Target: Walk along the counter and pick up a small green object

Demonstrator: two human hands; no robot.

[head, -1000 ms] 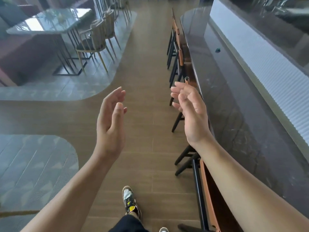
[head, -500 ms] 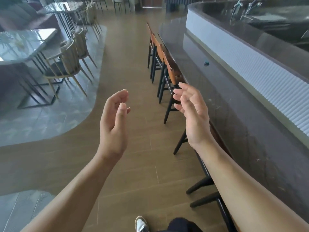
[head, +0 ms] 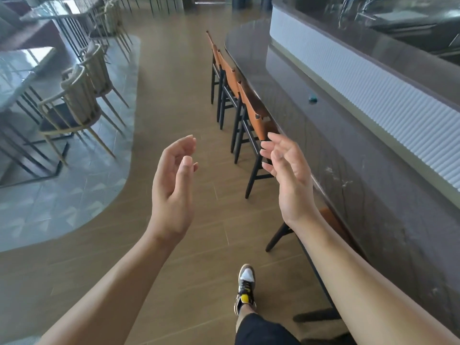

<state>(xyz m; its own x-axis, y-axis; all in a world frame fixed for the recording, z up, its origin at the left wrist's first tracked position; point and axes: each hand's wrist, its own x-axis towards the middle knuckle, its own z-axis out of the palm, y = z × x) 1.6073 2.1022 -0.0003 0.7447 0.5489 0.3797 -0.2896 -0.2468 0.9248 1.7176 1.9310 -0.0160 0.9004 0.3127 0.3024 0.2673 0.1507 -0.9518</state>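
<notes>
My left hand (head: 173, 185) is raised in front of me over the wooden floor, palm turned inward, fingers loosely bent, holding nothing. My right hand (head: 290, 175) is raised opposite it, palm facing left, fingers relaxed and empty. It hovers next to the edge of a long dark marble counter (head: 361, 170), just in front of the nearest orange-backed bar chair (head: 254, 120), touching neither. A small teal object (head: 312, 98) lies on the counter further ahead.
A row of black-legged bar chairs (head: 224, 78) lines the counter's left side. A white ribbed panel (head: 373, 90) rises behind the counter. Glass-topped tables (head: 22, 70) with gold-framed chairs (head: 72, 105) stand at left on grey tiles. My shoe (head: 246, 287) steps on the wooden aisle (head: 179, 95).
I have walked forward along the counter; the chairs and the teal object are closer. Both hands stay raised and empty in much the same pose, and my foot has stepped forward.
</notes>
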